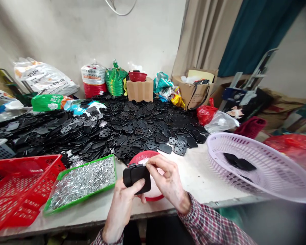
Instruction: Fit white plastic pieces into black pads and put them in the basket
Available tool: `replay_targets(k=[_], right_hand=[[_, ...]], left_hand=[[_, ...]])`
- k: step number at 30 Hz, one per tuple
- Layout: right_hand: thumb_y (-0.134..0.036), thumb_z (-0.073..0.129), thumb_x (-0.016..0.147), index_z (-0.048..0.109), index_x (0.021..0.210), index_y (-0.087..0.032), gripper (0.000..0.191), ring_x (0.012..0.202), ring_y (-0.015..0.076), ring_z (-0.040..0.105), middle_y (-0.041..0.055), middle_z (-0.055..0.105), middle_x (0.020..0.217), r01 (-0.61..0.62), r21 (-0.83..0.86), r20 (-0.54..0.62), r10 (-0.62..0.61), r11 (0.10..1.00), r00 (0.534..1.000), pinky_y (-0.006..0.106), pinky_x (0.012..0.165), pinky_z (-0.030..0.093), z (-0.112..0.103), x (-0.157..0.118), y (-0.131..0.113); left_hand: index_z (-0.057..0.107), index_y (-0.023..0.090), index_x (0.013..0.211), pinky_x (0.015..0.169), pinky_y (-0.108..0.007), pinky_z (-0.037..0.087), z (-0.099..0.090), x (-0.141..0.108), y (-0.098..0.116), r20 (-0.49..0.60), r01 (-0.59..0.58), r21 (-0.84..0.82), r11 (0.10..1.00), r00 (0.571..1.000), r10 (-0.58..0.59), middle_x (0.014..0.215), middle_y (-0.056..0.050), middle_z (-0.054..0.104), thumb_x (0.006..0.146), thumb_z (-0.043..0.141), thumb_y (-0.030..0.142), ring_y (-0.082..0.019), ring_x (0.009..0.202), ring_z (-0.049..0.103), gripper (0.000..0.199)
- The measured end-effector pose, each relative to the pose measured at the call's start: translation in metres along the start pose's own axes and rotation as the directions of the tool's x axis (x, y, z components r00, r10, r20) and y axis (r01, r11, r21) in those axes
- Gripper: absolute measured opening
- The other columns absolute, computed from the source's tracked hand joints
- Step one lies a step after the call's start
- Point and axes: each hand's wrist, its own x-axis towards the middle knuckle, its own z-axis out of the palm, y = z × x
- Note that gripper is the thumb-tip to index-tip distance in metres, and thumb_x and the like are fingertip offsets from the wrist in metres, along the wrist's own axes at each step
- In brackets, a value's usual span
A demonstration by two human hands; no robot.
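My left hand (121,207) grips a black rectangular plastic piece (137,179) from below, with the thumb across its face. My right hand (167,178) pinches a small silver part (145,163) at the piece's top edge, and its fingers partly hide that part. Beneath both hands lies a round red sieve (142,157). To the left stands a green tray (79,198) heaped with silver metal pins (83,182). A wide pile of black perforated plates (137,126) spreads beyond my hands.
A red plastic basket (20,192) stands at the left of the white table (193,180). A lilac basket (247,144) holding black pieces (238,162) stands at the right. Cardboard boxes (140,90) and stuffed bags (42,76) line the back wall.
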Motion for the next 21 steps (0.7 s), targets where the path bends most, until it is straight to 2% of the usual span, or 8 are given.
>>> replay_targets(k=[3,6,9,14,18,21], right_hand=[[-0.021,0.057,0.089,0.068,0.079,-0.021,0.015,0.076,0.0167,0.063,0.0037,0.068,0.081,-0.009,0.033,0.009,0.008,0.999,1.000,0.028,0.071,0.050,-0.002,0.000,-0.001],[-0.023,0.061,0.087,0.069,0.079,-0.021,0.011,0.076,0.0171,0.065,0.0031,0.071,0.082,-0.090,0.150,-0.036,0.097,0.984,0.995,0.027,0.072,0.052,-0.002,-0.002,-0.004],[-0.023,0.064,0.085,0.071,0.081,-0.020,0.009,0.078,0.0173,0.067,0.0028,0.073,0.082,-0.142,0.251,-0.024,0.153,0.957,0.988,0.026,0.073,0.052,0.001,-0.006,-0.007],[-0.026,0.065,0.087,0.071,0.081,-0.020,0.011,0.077,0.0158,0.065,0.0020,0.071,0.082,-0.064,0.249,-0.053,0.080,0.966,0.995,0.026,0.072,0.051,-0.003,-0.008,-0.005],[-0.028,0.069,0.085,0.075,0.080,-0.020,0.011,0.073,0.0162,0.064,0.0033,0.070,0.079,-0.025,0.175,0.046,0.017,0.984,0.999,0.027,0.068,0.050,-0.008,-0.007,0.002],[-0.028,0.065,0.089,0.076,0.086,-0.022,0.014,0.076,0.0164,0.065,0.0037,0.071,0.082,-0.023,0.164,0.100,0.006,0.986,0.995,0.028,0.069,0.050,-0.009,-0.009,0.004]], left_hand=[[0.071,0.013,0.090,0.043,-0.025,0.045,0.001,-0.003,0.005,0.026,0.011,0.002,1.000,1.000,-0.011,0.076,-0.005,0.062,0.077,0.072,0.027,-0.018,0.066,0.055,0.019],[0.071,0.013,0.094,0.043,-0.025,0.045,0.006,-0.007,0.005,0.035,0.022,-0.005,1.000,0.999,-0.022,0.080,-0.006,0.065,0.076,0.072,0.027,-0.017,0.067,0.056,0.023],[0.071,0.012,0.090,0.042,-0.025,0.046,0.012,-0.010,0.001,0.051,0.040,-0.007,0.999,0.998,-0.039,0.079,-0.007,0.066,0.074,0.074,0.026,-0.017,0.064,0.057,0.022],[0.070,0.013,0.092,0.042,-0.025,0.046,0.012,-0.016,-0.002,0.016,0.050,-0.081,0.995,0.999,-0.049,0.084,-0.007,0.067,0.073,0.076,0.026,-0.017,0.065,0.058,0.023],[0.069,0.014,0.092,0.043,-0.025,0.047,0.006,-0.021,-0.004,0.020,0.053,-0.112,0.992,0.998,-0.051,0.085,-0.005,0.066,0.075,0.074,0.024,-0.016,0.066,0.057,0.021],[0.069,0.014,0.096,0.042,-0.026,0.048,0.003,-0.023,-0.006,0.010,0.057,-0.122,0.991,0.998,-0.056,0.087,-0.005,0.067,0.074,0.076,0.024,-0.017,0.067,0.058,0.025]])
